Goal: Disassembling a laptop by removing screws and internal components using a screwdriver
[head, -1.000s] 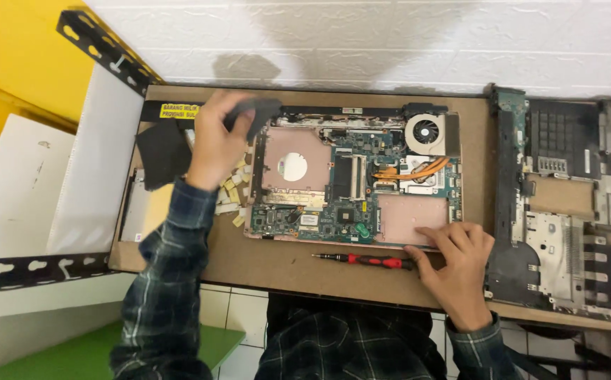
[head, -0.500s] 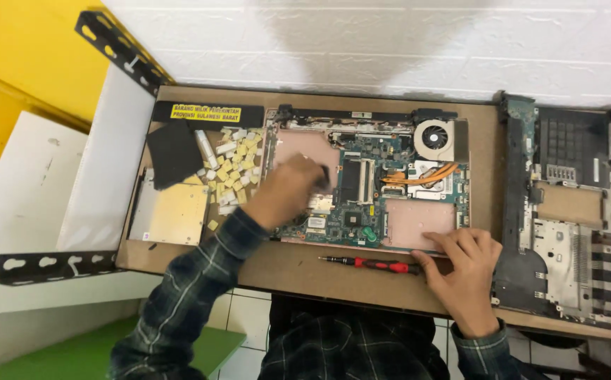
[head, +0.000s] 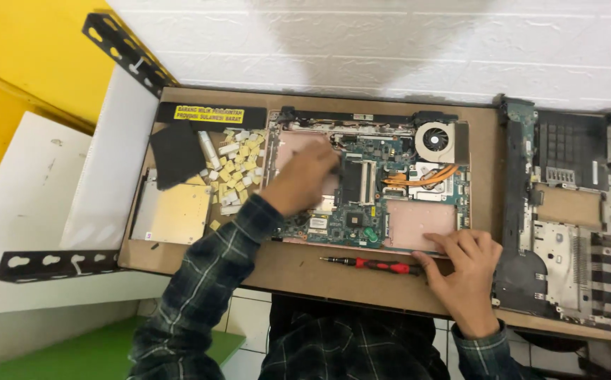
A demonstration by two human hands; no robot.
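A: Where's the opened laptop base (head: 369, 190)?

B: Mid-desk (head: 298, 271). Left hand (head: 304, 179) sits over the board's 9 o'clock side; pinching anything? Can't tell, blurry. Right hand (head: 464, 271) lies spread at 5 o'clock, probably steadying it, touching the red screwdriver (head: 374, 264).

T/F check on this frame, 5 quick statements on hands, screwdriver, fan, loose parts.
1. The left hand is over the opened laptop base. True.
2. The right hand holds the red-handled screwdriver in the air. False: the screwdriver lies flat on the brown board, with the right hand next to its red end and resting at the laptop's front edge.
3. The cooling fan sits at the laptop's far right corner. True.
4. The pile of small yellow and white pieces lies right of the laptop. False: it lies to its left.
5. A black square pad lies left of that pile. True.
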